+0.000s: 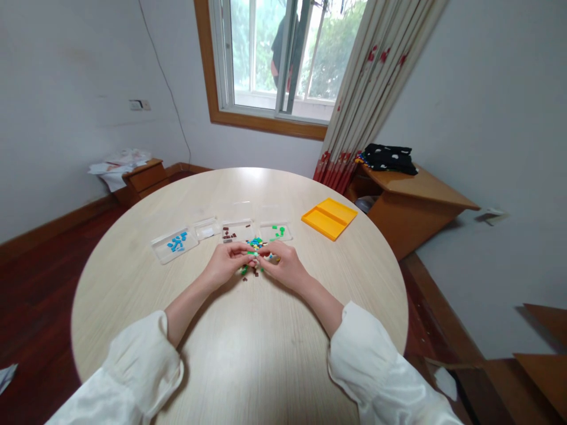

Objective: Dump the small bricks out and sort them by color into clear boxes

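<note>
My left hand point(225, 264) and my right hand point(287, 265) come together above the middle of the table, thumbs and fingers closed in a pinch. A small green building brick point(251, 253) shows at the left fingertips, with a whitish bit beside it. What the right fingers pinch is too small to make out. Beneath and just beyond both hands lies a loose pile of small building bricks point(256, 242) in blue, yellow, green and dark brown, partly hidden by the fingers. A few brown bricks point(245, 279) lie on the near side.
Clear trays hold blue bricks point(177, 242), dark brown bricks point(229, 234) and green bricks point(279, 230). A smaller clear box point(207, 229) stands between the first two. Toward the right lies a yellow open case point(330, 218). All rest on the round table point(239, 348).
</note>
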A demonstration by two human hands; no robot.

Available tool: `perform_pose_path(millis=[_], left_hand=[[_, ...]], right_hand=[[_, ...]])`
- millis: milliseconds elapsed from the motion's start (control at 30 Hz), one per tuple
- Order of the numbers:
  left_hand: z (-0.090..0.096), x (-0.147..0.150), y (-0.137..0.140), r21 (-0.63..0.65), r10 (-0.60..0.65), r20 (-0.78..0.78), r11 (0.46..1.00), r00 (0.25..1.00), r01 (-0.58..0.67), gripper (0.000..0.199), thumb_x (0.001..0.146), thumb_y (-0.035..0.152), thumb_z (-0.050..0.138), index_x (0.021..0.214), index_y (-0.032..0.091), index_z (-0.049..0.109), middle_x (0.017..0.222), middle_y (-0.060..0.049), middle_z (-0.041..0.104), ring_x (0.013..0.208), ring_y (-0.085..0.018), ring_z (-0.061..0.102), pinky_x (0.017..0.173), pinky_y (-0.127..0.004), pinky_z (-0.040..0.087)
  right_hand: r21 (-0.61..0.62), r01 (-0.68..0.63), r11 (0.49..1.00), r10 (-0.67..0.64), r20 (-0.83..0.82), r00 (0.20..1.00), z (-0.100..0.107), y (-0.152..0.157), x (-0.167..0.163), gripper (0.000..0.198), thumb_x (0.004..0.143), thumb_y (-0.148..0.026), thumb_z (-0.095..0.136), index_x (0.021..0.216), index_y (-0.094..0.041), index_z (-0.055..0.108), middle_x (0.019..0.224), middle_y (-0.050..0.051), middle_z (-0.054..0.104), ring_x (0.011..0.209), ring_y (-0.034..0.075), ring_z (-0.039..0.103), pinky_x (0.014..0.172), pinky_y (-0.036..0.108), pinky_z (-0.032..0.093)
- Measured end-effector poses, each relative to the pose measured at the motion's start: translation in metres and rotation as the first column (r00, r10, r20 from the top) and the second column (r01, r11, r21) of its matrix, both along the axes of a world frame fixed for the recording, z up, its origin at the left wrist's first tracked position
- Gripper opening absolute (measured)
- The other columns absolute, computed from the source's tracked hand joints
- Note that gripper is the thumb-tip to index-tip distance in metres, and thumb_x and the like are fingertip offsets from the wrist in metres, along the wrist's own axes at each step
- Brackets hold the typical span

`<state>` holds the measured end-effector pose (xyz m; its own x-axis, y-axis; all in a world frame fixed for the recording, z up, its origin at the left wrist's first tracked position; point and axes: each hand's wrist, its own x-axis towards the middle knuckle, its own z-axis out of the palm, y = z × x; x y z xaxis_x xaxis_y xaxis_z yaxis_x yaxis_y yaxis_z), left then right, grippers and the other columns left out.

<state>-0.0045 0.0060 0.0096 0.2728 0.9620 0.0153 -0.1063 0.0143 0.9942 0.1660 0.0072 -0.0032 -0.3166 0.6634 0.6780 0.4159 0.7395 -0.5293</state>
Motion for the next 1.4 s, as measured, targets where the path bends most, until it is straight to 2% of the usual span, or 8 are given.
perform_pose_path(millis=[167, 300, 400, 867, 1067, 1400], left_hand=[[0.001, 0.0, 0.0, 0.015, 0.015, -0.016, 1.0, 1.0, -0.015, 0.036, 0.056, 0.038, 0.08, 0.077, 0.012, 0.068, 0.062, -0.005, 0.068, 0.053, -0.017, 0.063, 0.047, -0.027, 0.049], [-0.002, -0.001, 0.003, 0.096, 0.052, -0.042, 0.994, 0.998, -0.048, 0.032, 0.053, 0.036, 0.082, 0.072, 0.013, 0.07, 0.069, -0.006, 0.07, 0.063, -0.017, 0.065, 0.064, -0.03, 0.053], [-0.005, -0.002, 0.006, 0.127, 0.068, -0.056, 0.99, 0.996, -0.061, 0.03, 0.053, 0.035, 0.082, 0.071, 0.014, 0.071, 0.072, -0.006, 0.071, 0.066, -0.017, 0.065, 0.068, -0.031, 0.053], [-0.007, -0.003, 0.007, 0.131, 0.07, -0.096, 0.99, 0.993, -0.057, 0.035, 0.052, 0.039, 0.082, 0.072, 0.014, 0.069, 0.069, -0.006, 0.07, 0.061, -0.017, 0.064, 0.061, -0.029, 0.052], [-0.009, -0.003, 0.007, 0.111, 0.076, -0.065, 0.991, 0.995, -0.069, 0.039, 0.048, 0.037, 0.084, 0.072, 0.013, 0.065, 0.063, -0.003, 0.068, 0.058, -0.016, 0.064, 0.059, -0.027, 0.051], [-0.003, -0.002, 0.003, 0.077, 0.074, -0.078, 0.995, 0.994, -0.068, 0.04, 0.049, 0.041, 0.084, 0.073, 0.013, 0.067, 0.067, -0.006, 0.07, 0.061, -0.02, 0.067, 0.062, -0.032, 0.054]], right_hand=[[-0.029, -0.002, 1.0, 0.002, 0.001, 1.0, 0.001, 0.0, 0.0, 0.006, 0.08, -0.014, 0.063, 0.079, -0.018, 0.068, 0.075, 0.003, 0.07, 0.073, 0.014, 0.061, 0.07, 0.027, 0.047], [-0.032, 0.002, 0.999, -0.002, 0.002, 1.0, 0.0, 0.0, 0.001, 0.008, 0.08, -0.014, 0.063, 0.081, -0.018, 0.069, 0.077, 0.003, 0.07, 0.074, 0.014, 0.062, 0.071, 0.027, 0.048], [-0.032, 0.011, 0.999, -0.011, 0.006, 1.0, -0.001, 0.0, 0.001, 0.008, 0.081, -0.015, 0.063, 0.083, -0.019, 0.069, 0.078, 0.003, 0.07, 0.074, 0.014, 0.062, 0.071, 0.028, 0.048], [-0.026, 0.004, 1.0, -0.004, 0.004, 1.0, -0.003, 0.001, 0.001, 0.008, 0.081, -0.015, 0.063, 0.083, -0.019, 0.07, 0.078, 0.003, 0.071, 0.074, 0.014, 0.062, 0.071, 0.028, 0.048], [-0.043, 0.005, 0.999, -0.005, 0.008, 1.0, -0.003, 0.001, 0.002, 0.007, 0.082, -0.018, 0.063, 0.083, -0.019, 0.07, 0.078, 0.003, 0.07, 0.074, 0.014, 0.062, 0.071, 0.027, 0.047], [-0.071, 0.011, 0.997, -0.009, 0.02, 1.0, -0.002, 0.0, 0.002, 0.009, 0.083, -0.019, 0.062, 0.085, -0.019, 0.07, 0.079, 0.004, 0.07, 0.075, 0.015, 0.062, 0.072, 0.029, 0.048]])
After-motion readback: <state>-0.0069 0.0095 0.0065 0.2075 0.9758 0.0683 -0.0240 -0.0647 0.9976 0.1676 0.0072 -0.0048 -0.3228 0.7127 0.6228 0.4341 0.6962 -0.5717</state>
